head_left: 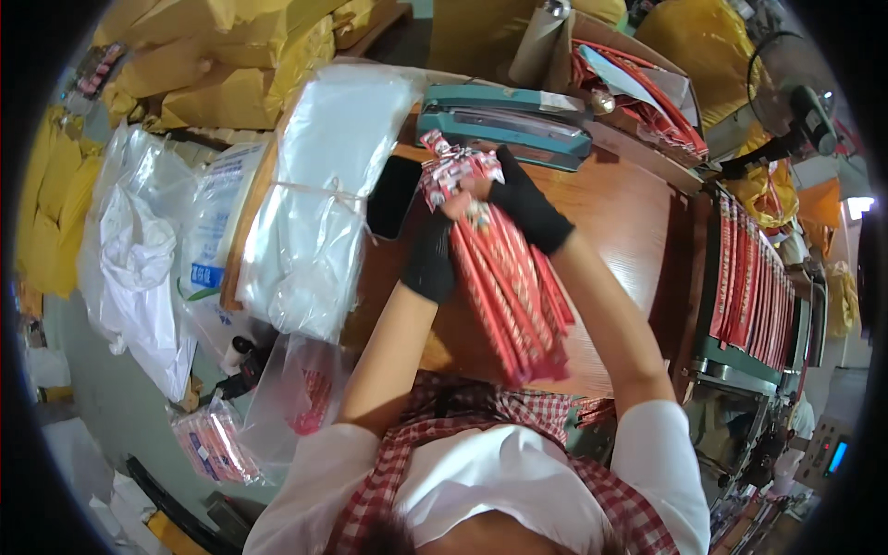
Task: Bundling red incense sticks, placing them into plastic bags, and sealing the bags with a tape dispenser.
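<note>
1. My forearms [393, 351] reach forward over the table [629, 213], converging at mid-table.
2. My left hand [433, 250], in a black fingerless glove, has its fingers curled around the upper part of the bundle of long red packets [509, 287].
3. My right hand [529, 199], gloved alike, angles inward; its fingers grip the same part.
4. The bundle slants toward my body; its pale printing is too small to read.
5. Left: a white bag [222, 199] bears blue lettering.
6. Beyond the bundle: a teal device [513, 143] carries a pale label [562, 102].
</note>
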The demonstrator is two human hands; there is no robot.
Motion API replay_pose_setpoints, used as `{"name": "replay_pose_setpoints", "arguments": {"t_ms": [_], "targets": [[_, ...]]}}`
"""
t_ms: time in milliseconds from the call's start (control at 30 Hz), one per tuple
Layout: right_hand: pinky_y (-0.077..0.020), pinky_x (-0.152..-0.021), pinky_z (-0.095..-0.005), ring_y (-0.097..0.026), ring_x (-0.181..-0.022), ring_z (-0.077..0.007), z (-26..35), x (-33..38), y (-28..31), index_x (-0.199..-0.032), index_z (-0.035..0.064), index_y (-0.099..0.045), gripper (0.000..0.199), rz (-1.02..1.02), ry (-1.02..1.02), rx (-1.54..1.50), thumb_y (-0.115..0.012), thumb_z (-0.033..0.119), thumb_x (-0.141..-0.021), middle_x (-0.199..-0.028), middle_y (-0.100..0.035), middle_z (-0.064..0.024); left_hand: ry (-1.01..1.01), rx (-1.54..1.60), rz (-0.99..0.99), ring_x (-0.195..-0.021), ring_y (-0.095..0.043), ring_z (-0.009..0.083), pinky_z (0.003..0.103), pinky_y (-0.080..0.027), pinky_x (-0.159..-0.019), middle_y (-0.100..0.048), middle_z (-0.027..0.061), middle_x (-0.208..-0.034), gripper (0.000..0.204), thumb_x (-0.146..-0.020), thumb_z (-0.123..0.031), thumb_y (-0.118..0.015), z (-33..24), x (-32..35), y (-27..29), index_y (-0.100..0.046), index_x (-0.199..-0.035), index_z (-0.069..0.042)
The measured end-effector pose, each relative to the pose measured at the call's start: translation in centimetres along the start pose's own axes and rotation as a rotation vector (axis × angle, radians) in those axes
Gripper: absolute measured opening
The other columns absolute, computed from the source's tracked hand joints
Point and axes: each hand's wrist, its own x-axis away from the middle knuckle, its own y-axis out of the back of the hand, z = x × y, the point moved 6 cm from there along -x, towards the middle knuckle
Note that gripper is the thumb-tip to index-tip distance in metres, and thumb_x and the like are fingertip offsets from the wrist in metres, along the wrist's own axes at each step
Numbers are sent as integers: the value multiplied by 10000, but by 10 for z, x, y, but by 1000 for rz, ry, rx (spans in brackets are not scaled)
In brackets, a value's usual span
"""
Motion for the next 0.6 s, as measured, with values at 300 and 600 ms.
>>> {"name": "replay_pose_setpoints", "arguments": {"t_ms": [300,600], "targets": [[-233,-1107,-450,-255,-1381,-327,120,150,-4,-1487,89,86,1563,-201,659,35,-966,365,-363,-1498,-199,-191,-77,-165,521,-1268,-419,229,394,-325,-1074,-457,106,-1348,1023,-647,-446,-809,-99,82,-190,-266,-1436,-87],[-383,-1028,-397,-466,-1213,-278,132,145,-29,-1389,45,-255,1067,-248,468,-151,-888,197,-544,-1311,-409,-161,-209,-512,429,-1179,-498,230,372,-414,-1008,-430,134,-1336,1024,-699,-406,-769,-99,92,-173,-163,-1456,-76]]}}
